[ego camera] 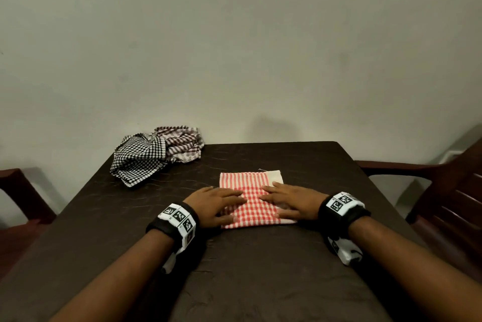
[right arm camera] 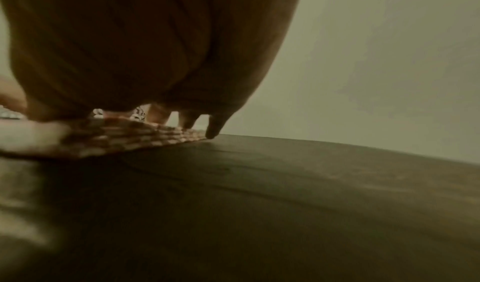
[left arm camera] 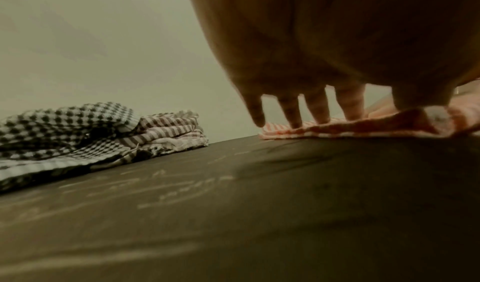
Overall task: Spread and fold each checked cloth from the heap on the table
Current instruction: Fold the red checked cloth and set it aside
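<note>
A red-and-white checked cloth [ego camera: 247,183] lies folded into a small square on the dark table [ego camera: 104,217], right of centre. My left hand [ego camera: 219,204] lies flat on its left edge, fingers straight and spread [left arm camera: 319,110]. My right hand [ego camera: 287,200] presses flat on its right half, fingers straight [right arm camera: 187,120]. The heap sits at the table's far left corner: a black-and-white checked cloth [ego camera: 138,160] in front, a brown-and-white checked cloth [ego camera: 182,144] behind it. In the left wrist view the heap [left arm camera: 78,134] lies to the left of my fingers, apart from the red cloth [left arm camera: 363,128].
A pale wall stands right behind the table's far edge. A dark red chair [ego camera: 448,191] is at the right, another chair's arm [ego camera: 15,191] at the left. Bare table surface shows in front of the red cloth and to its right [right arm camera: 311,183].
</note>
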